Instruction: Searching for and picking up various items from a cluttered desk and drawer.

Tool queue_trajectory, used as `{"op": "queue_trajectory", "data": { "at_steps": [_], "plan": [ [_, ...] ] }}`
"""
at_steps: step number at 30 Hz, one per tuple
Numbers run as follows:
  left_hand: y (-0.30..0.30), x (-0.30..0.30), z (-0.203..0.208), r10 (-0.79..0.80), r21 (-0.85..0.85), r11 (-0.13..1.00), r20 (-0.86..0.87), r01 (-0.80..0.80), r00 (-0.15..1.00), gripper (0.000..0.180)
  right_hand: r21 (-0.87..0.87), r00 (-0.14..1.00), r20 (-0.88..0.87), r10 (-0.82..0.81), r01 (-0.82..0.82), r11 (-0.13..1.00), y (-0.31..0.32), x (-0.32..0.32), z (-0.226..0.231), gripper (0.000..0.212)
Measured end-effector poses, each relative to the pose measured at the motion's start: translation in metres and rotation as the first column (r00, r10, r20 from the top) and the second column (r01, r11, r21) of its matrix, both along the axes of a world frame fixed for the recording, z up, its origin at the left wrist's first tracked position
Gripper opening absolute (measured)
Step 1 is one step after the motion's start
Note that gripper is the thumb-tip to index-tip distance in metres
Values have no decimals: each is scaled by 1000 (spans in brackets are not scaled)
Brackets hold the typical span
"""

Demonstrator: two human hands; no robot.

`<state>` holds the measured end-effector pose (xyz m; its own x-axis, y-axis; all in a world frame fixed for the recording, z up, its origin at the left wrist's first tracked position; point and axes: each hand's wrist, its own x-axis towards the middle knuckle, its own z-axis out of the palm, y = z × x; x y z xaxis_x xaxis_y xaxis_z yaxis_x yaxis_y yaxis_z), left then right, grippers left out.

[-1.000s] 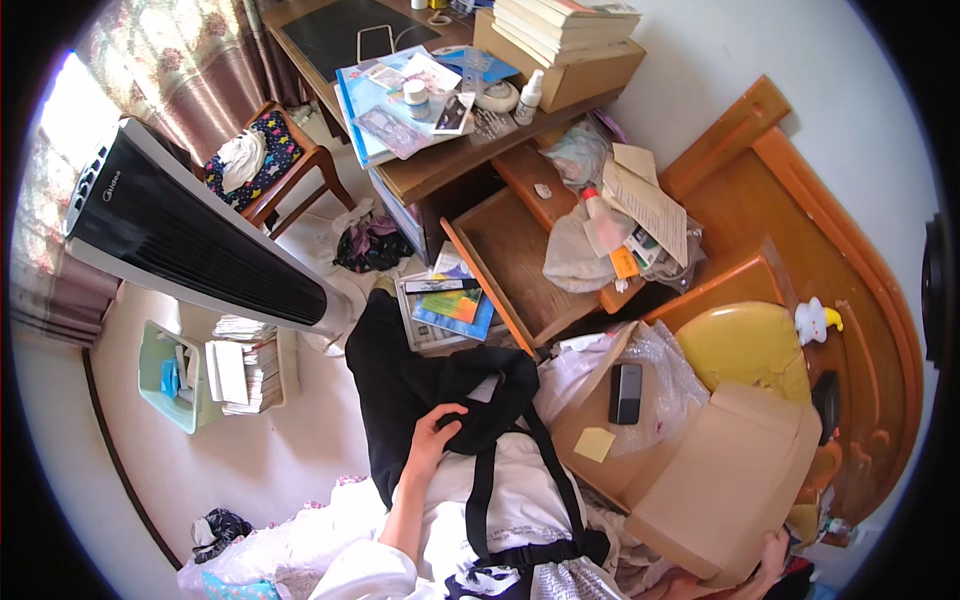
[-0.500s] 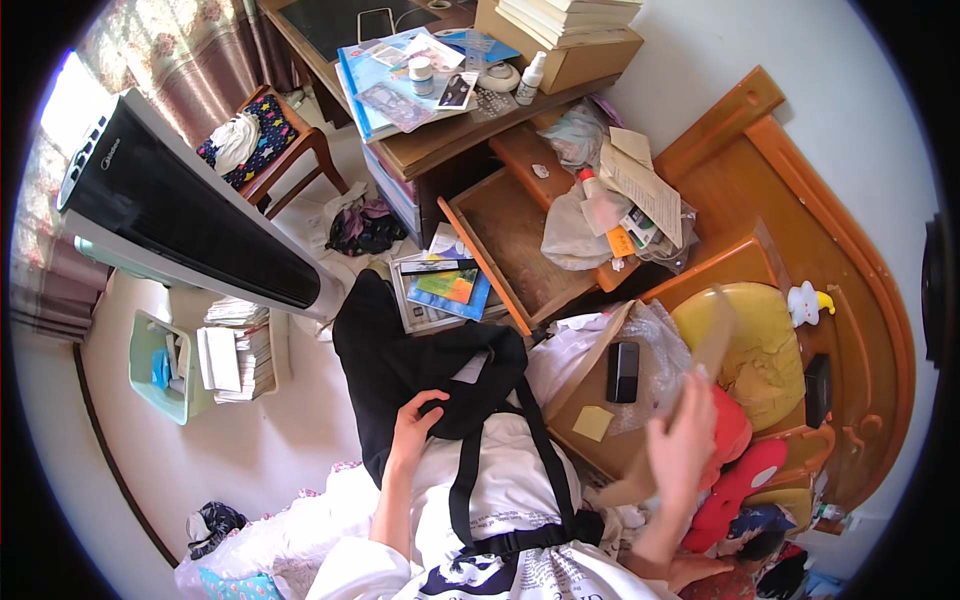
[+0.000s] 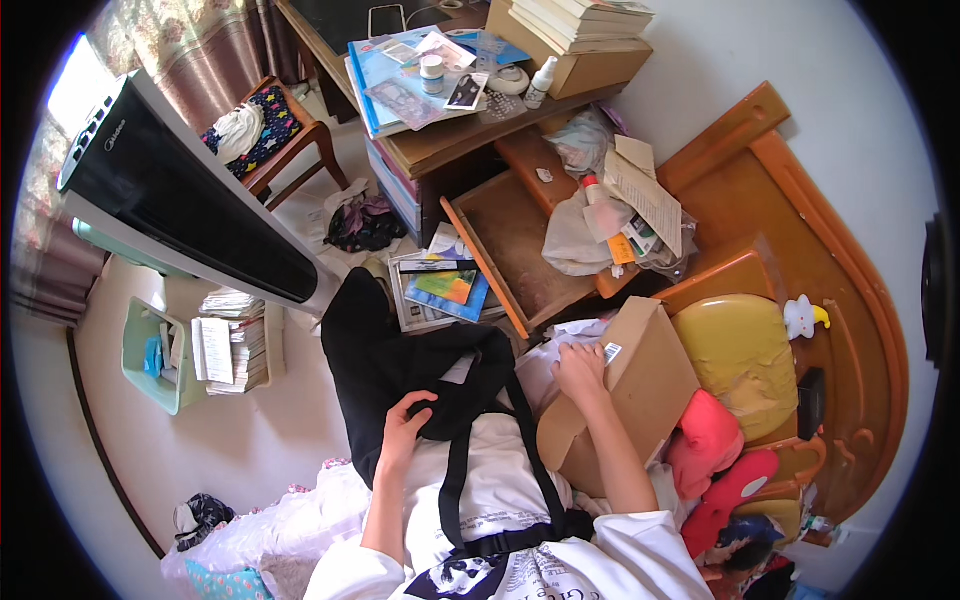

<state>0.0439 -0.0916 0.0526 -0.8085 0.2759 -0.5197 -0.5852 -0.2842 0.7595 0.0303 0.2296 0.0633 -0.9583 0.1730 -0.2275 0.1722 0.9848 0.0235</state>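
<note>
A brown cardboard box (image 3: 651,372) sits on the bed at my right side, its lid folded over and a small white label near its far edge. My right hand (image 3: 580,372) grips the lid's left edge with bent fingers. Part of a rounded flap stands out at the near left corner. What lies inside the box is hidden. Across my lap, my left hand (image 3: 404,428) rests loosely on black trousers (image 3: 410,375), fingers apart and holding nothing.
An open wooden drawer (image 3: 525,245) juts out ahead, beside plastic bags and papers (image 3: 640,200). A tower fan (image 3: 190,200) leans in from the left, above a green basket (image 3: 150,365). Red plush toys (image 3: 707,440) and a yellow cushion (image 3: 740,350) lie right of the box.
My right hand has swung left from the box's right side to its left edge. The lid has come over, covering the black object, yellow note and bubble wrap seen before. My left hand has stayed put.
</note>
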Motion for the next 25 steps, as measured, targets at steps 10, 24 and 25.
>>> {"op": "queue_trajectory", "data": {
  "at_steps": [10, 24, 25],
  "plan": [
    [4, 6, -5, 49, 49, 998, -16, -48, 999, 23, -419, 981, -187, -53, -30, 907, 12, 16, 42, 17],
    [-30, 7, 20, 10, -115, 993, -24, -13, 1000, 22, -81, 976, 193, 99, -85, 993, 31, -30, -32, 29],
    [-32, 7, 18, 21, -118, 993, -37, -25, 999, 22, -42, 960, 253, 119, -112, 993, 24, -30, -46, 30]
  ]
}}
